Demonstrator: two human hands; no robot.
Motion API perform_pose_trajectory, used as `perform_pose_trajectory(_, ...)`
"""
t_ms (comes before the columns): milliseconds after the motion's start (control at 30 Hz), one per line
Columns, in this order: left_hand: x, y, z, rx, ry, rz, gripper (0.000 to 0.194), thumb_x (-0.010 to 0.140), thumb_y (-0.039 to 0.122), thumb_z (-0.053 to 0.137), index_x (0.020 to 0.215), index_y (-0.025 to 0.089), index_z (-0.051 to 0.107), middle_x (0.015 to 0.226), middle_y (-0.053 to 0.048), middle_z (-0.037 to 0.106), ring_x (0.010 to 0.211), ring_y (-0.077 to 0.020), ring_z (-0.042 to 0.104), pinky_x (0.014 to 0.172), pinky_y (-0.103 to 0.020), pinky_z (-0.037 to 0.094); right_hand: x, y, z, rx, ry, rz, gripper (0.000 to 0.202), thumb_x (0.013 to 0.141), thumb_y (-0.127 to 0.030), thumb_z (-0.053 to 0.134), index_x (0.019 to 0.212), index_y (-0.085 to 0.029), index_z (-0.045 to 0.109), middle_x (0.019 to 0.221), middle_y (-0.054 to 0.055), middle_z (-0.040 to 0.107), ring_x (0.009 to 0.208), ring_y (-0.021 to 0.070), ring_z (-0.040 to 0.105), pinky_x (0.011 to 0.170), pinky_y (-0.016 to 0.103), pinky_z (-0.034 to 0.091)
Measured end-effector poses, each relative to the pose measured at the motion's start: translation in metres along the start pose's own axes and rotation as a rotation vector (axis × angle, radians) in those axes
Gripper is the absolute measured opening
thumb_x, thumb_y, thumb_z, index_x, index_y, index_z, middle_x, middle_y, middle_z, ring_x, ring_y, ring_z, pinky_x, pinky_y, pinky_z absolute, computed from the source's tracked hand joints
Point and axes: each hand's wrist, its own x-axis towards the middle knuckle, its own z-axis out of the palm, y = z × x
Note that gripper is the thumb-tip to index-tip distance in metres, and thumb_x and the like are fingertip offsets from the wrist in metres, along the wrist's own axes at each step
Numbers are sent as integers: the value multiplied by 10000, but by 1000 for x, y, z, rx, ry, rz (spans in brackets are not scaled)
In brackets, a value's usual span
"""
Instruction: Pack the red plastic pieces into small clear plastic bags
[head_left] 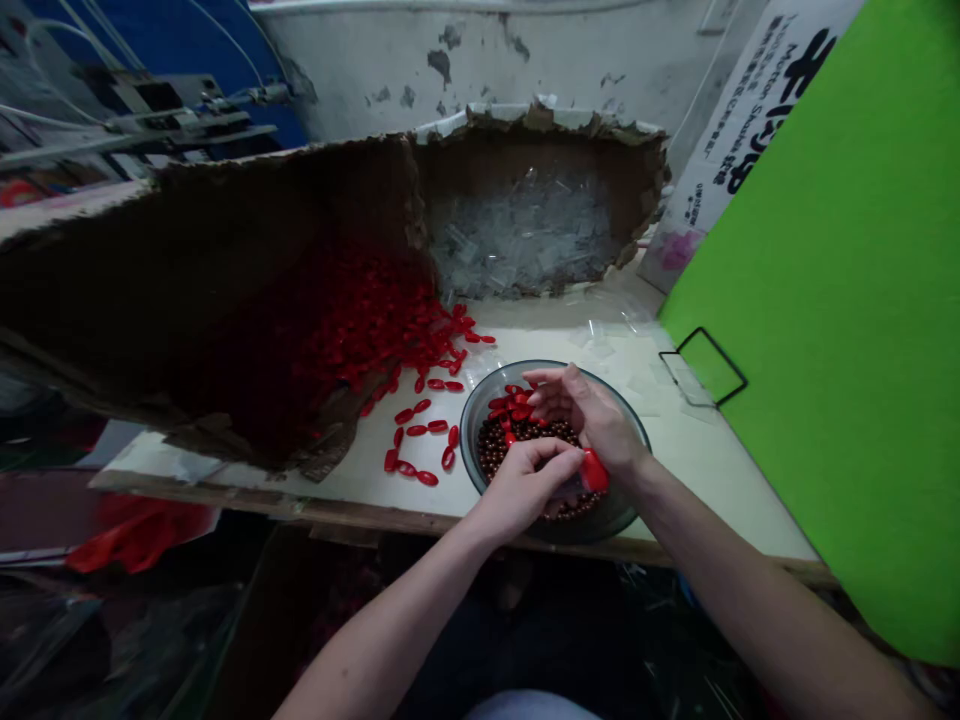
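Note:
A dark-rimmed bowl [474,470] holds many small round brown beads [495,450] and a cluster of red oval plastic pieces [514,402]. Over its near side, my left hand [529,482] is closed in a pinch between thumb and forefinger on a red plastic piece [595,470], which seems to have a clear part below it. My right hand [596,420] is cupped above the bowl's right half, its fingers stretched out and loosely curved. The red piece lies close under the right palm; whether it touches the palm is unclear. Nothing else shows in the right hand.
Left of the bowl, loose red pieces [427,428] trail from a heap [360,320] inside a torn cardboard box [247,210]. A second compartment behind holds clear plastic pieces [525,235]. A bright green board [832,300] with a black wire loop [705,368] leans at right.

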Motion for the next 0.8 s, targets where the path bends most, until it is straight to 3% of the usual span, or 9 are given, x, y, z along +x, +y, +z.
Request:
perform_pose_trajectory(133,0,-1,3,174,108,67,461,848,533,484,610,138,506,485,47,418,438,-47,343,437,-194,258,-10,7,5,-20,115,-62,549,921,-600,322,1034,-206,686,793,36,660,751,153,626,752,302,495)
perform_pose_trajectory(267,1,-9,4,237,117,48,460,850,526,477,592,145,486,478,51,403,460,-54,337,460,-203,250,-17,17,6,-79,247,-128,511,939,-562,314,1033,-221,683,758,24,658,771,159,637,753,306,488)
perform_pose_trajectory(467,7,-16,6,146,101,-21,469,846,553,460,601,155,487,459,43,450,380,-60,352,387,-203,239,-13,33,-3,85,465,-108,499,914,-582,346,945,-207,673,707,15,659,679,153,638,696,303,504)
perform_pose_trajectory(667,15,-17,8,46,140,-41,455,840,589,440,659,172,459,487,56,436,380,-57,363,382,-186,266,-5,26,-17,167,453,-49,511,878,-632,372,911,-220,672,735,21,671,697,152,645,732,311,523)
perform_pose_trajectory(800,15,-20,10,111,191,4,421,850,532,463,637,170,430,522,63,385,447,-50,357,436,-178,282,-9,27,-11,115,308,-24,532,901,-618,343,980,-209,674,797,43,692,785,173,658,777,329,516)
